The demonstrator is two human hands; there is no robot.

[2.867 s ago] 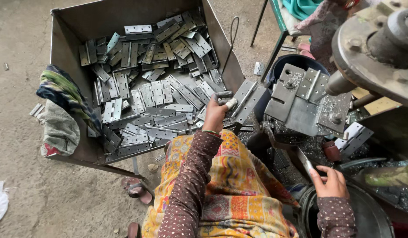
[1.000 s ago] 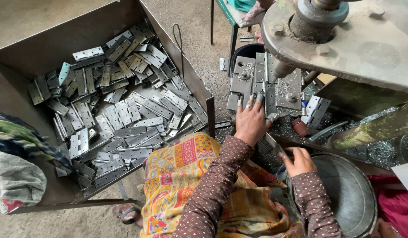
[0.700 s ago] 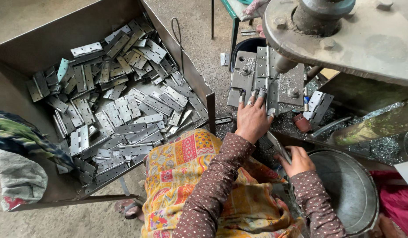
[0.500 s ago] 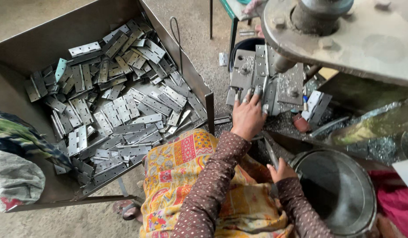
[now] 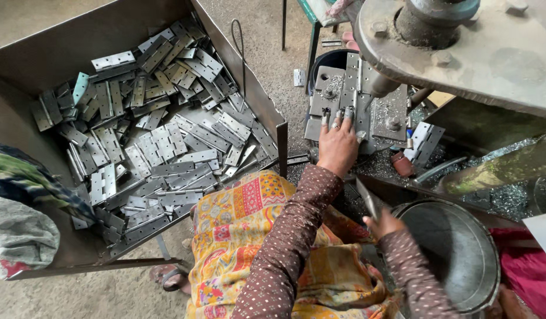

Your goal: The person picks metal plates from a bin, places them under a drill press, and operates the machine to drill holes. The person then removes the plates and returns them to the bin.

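Left hand (image 5: 338,145) spread flat on press plate (image 5: 344,97) at twelve o'clock; right hand (image 5: 384,223) pinching metal strip (image 5: 366,198) beside bucket (image 5: 456,254) at three o'clock.

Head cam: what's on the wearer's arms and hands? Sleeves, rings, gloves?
Both arms wear long brown sleeves with small pale dots, reaching the wrists. Hands are bare, no gloves. The left hand shows a ring on one finger and dark-painted nails. The right hand shows no ring that can be made out; it is blurred.
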